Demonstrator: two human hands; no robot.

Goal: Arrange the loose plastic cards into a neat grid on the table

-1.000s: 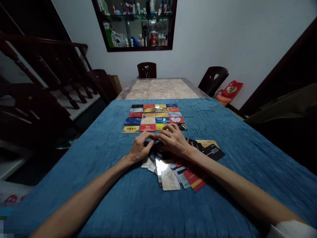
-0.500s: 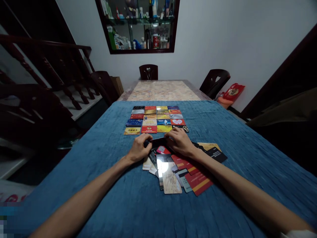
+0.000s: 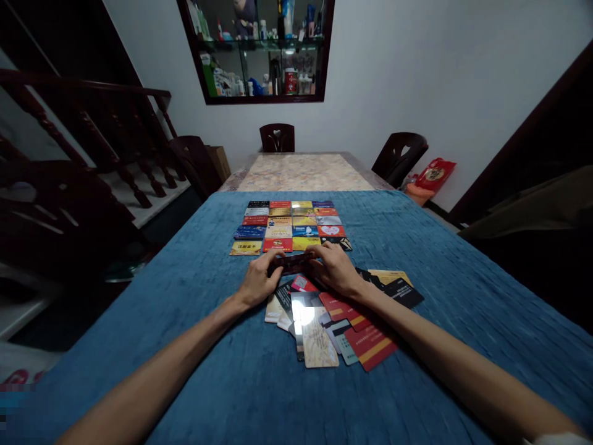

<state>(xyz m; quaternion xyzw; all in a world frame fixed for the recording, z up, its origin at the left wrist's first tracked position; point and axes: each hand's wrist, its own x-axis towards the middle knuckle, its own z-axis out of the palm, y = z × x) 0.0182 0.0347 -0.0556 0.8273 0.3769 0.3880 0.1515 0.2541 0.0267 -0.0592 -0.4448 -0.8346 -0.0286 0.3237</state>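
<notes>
Between my two hands is a dark card (image 3: pixel 293 264), tilted, with its face partly showing. My left hand (image 3: pixel 260 276) pinches its left end, thumb below and fingers above. At the right end my right hand (image 3: pixel 334 267) grips it, its fingers partly covering the card. Just beyond lie several cards in neat rows, among them a gold card (image 3: pixel 246 248), a red card (image 3: pixel 277 245) and a yellow card (image 3: pixel 306 243). Under and nearer than my hands spreads a loose heap with a beige card (image 3: pixel 319 343), a red striped card (image 3: pixel 372 346) and a black card (image 3: pixel 402 292).
A blue cloth (image 3: pixel 194 383) covers the near part of the table; the far part has a marble-patterned top (image 3: pixel 309 171). Dark wooden chairs (image 3: pixel 277 137) stand around it. A red bag (image 3: pixel 435 174) is by the right wall, and a stair railing (image 3: pixel 88 83) runs at left.
The dark card has tipped so that more of its face shows, where before mostly its thin edge was visible. Both hands keep their hold on it. The view has shifted slightly.
</notes>
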